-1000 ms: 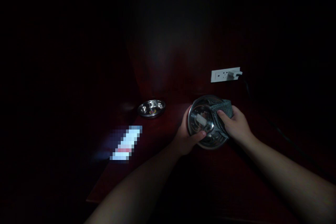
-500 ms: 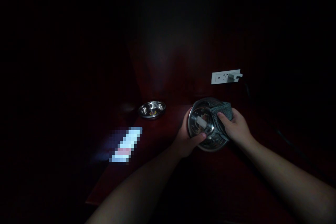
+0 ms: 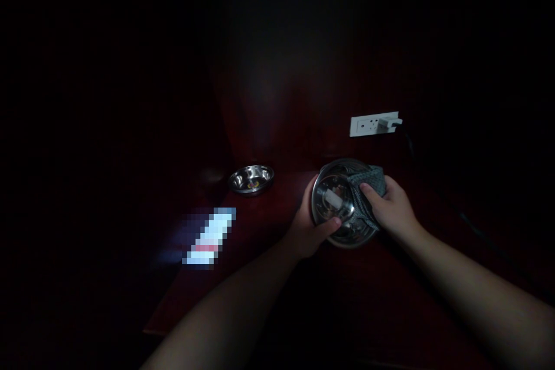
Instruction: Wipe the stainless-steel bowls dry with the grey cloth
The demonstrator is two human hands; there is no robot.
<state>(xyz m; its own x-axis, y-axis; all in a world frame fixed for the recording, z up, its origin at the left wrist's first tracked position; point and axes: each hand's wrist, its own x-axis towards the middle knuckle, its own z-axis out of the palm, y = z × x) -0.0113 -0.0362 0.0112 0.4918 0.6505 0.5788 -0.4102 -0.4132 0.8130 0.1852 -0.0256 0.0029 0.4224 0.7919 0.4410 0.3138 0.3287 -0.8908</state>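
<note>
A shiny steel bowl [image 3: 330,182] is tilted so that its inside faces me, with a pale patch like a label or a reflection in it. My left hand [image 3: 309,226] grips the bowl's left side, thumb over the rim and fingers behind it. A grey-green textured cloth [image 3: 366,182] is draped over the bowl's right rim. My right hand [image 3: 390,205] is closed on this cloth, thumb on top, pressing it against the bowl. The fingertips of both hands are largely hidden behind the bowl and cloth.
Shallow steel dishes [image 3: 251,180], seemingly stacked, stand on the dark red table [image 3: 273,219] at the left. Nearer lies a bright, pixelated screen-like shape [image 3: 211,237]. A white wall socket [image 3: 368,125] holds a plug with a dark cable. The surroundings are very dark.
Almost nothing differs; the whole view has shifted very slightly. Both hands keep their hold on the bowl and the cloth.
</note>
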